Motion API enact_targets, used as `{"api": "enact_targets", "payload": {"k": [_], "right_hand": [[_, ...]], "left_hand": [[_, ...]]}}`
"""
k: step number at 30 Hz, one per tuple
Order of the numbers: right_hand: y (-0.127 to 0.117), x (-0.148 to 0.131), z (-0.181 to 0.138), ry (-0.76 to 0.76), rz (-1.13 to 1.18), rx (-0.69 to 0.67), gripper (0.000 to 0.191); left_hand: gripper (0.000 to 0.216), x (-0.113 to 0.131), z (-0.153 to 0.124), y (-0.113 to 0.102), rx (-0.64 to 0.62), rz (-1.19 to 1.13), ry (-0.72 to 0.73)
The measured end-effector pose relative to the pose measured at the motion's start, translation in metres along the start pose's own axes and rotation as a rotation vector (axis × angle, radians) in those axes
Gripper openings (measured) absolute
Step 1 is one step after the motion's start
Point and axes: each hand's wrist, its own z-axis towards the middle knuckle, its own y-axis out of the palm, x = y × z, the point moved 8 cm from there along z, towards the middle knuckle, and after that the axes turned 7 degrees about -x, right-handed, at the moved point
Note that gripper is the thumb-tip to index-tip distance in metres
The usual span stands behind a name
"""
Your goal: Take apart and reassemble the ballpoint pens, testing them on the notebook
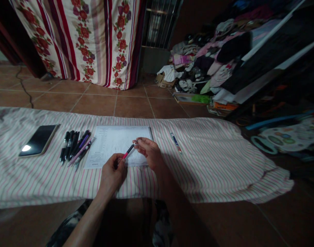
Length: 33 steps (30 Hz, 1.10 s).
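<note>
Pointing diagonally away rightward, pink pen, left hand gripping rear, right hand pinching tip.

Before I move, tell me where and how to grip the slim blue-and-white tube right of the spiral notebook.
Probably pinch the tube at its middle, from above, across its narrow width: it lies flat on the striped cloth, both long sides free.

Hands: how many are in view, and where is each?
2. The left hand holds the near end of a pink-and-black pen or pencil; the right hand is at its far end, above the notebook.
</note>
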Motion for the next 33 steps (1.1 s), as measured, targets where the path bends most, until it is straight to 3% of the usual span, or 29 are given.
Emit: {"api": "enact_targets", "payload": {"k": [33], "right_hand": [[0.0042,-0.0039,-0.0017,-0.02,-0.204,-0.055,0.024]], "left_hand": [[0.023,0.0007,-0.003,-0.0003,0.029,0.047,-0.003]]}}
